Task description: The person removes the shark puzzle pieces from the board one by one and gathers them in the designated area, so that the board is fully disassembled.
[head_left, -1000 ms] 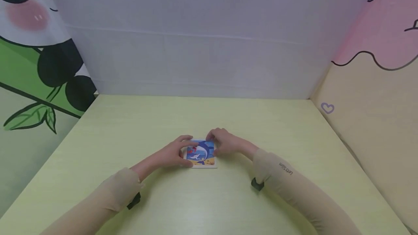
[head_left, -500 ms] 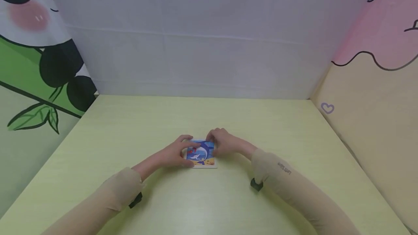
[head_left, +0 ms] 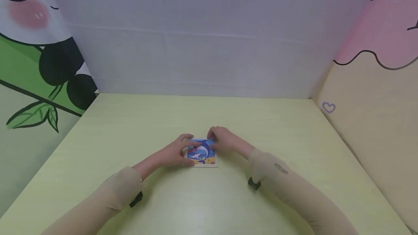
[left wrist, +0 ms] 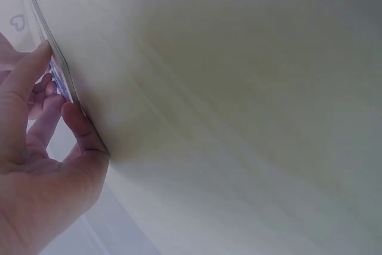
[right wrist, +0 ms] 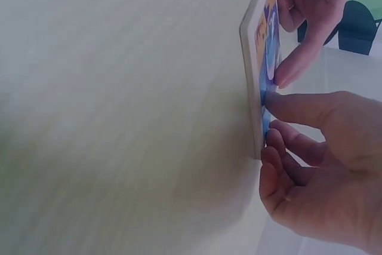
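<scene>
A small square picture puzzle (head_left: pixel 202 154) in a pale frame lies at the middle of the table, printed with a blue whale-like sea animal over yellow sand. My left hand (head_left: pixel 172 152) grips it from the left: thumb at the near left corner, forefinger reaching over the picture, another finger at the far edge. My right hand (head_left: pixel 222 140) is at the far right corner. In the right wrist view the right thumb (right wrist: pixel 292 107) touches the picture, and the curled right fingers (right wrist: pixel 277 174) sit at the frame's corner. The left wrist view shows the puzzle (left wrist: pixel 58 52) edge-on.
A pale yellow table (head_left: pixel 209 198) extends around the puzzle. Behind it hangs a white sheet (head_left: pixel 202 39). Painted walls stand at both sides, a panda (head_left: pixel 58 61) on the left and a pink pattern (head_left: pixel 382 28) on the right. Both sleeves are beige.
The right thumb has shifted from the puzzle's right edge up onto the picture, and the right forearm has moved slightly left. The left hand keeps its hold and the puzzle stays in place.
</scene>
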### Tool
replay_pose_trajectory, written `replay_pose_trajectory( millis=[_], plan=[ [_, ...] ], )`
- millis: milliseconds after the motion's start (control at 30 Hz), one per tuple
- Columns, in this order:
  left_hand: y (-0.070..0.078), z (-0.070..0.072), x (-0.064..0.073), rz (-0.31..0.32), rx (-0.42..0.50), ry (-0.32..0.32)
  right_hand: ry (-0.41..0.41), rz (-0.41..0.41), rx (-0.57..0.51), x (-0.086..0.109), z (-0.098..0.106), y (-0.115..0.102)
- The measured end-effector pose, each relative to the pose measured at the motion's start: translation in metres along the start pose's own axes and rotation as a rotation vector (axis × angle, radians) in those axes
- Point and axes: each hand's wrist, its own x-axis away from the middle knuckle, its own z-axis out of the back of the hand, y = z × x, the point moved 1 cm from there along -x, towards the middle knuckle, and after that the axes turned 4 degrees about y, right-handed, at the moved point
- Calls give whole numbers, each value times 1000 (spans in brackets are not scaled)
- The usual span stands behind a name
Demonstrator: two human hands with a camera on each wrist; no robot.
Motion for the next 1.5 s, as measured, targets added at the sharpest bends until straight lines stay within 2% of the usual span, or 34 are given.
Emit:
replay_pose_trajectory(
  millis=[233, 433, 667, 800, 967, 1367, 1500],
  plan=[
    [-2, 0, -2, -2, -1, 4, -78, -18, 23, -3, 2, -3],
    [-2, 0, -2, -6, -2, -1, -33, 37, 127, -4, 1, -4],
    [0, 0, -2, 2, 2, 0, -11, 37, 139, -1, 2, -7],
    [2, 0, -2, 28, 8, -10, -7, 39, 153, -2, 3, -8],
    [0, -1, -2, 43, 12, -20, -42, 12, 127, -4, 5, -8],
    [1, 0, -1, 3, -2, 7, -112, 2, 51, -7, 7, 0],
    [2, 0, -1, 3, 0, 6, -107, 14, 69, -7, 7, 0]
  ],
)
